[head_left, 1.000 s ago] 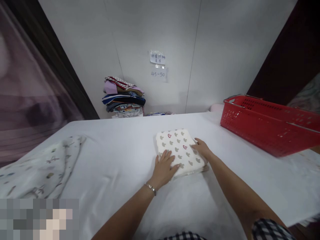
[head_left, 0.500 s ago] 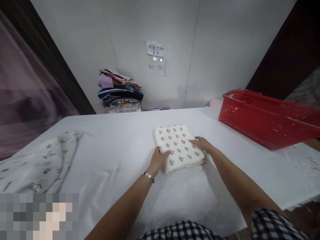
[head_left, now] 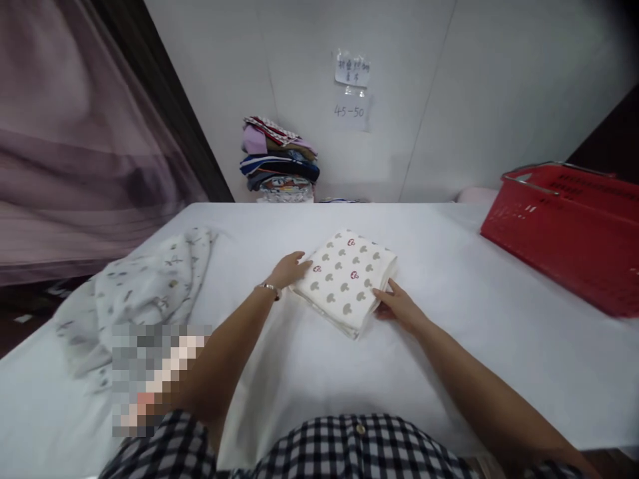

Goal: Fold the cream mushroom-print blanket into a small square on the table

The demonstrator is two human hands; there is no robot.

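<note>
A folded white cloth with grey and red mushroom prints lies in front of me on a white-covered table, one corner pointing towards me. My right hand grips its right edge, thumb on top and the other fingers partly hidden beneath. At the left edge is my left hand, a bracelet on its wrist; its thumb tip meets the cloth while the forefinger stands apart from it. Farther left, a crumpled white printed cloth is spread loosely.
A red plastic basket stands at the table's right. Beyond the far edge, against the wall, rises a stack of folded fabrics. Two paper signs hang on the wall. A pink curtain hangs at the left.
The folded cloth has turned clockwise between my hands. My left hand has shifted up along its side, and my right hand has come nearer me. The view has swung left.
</note>
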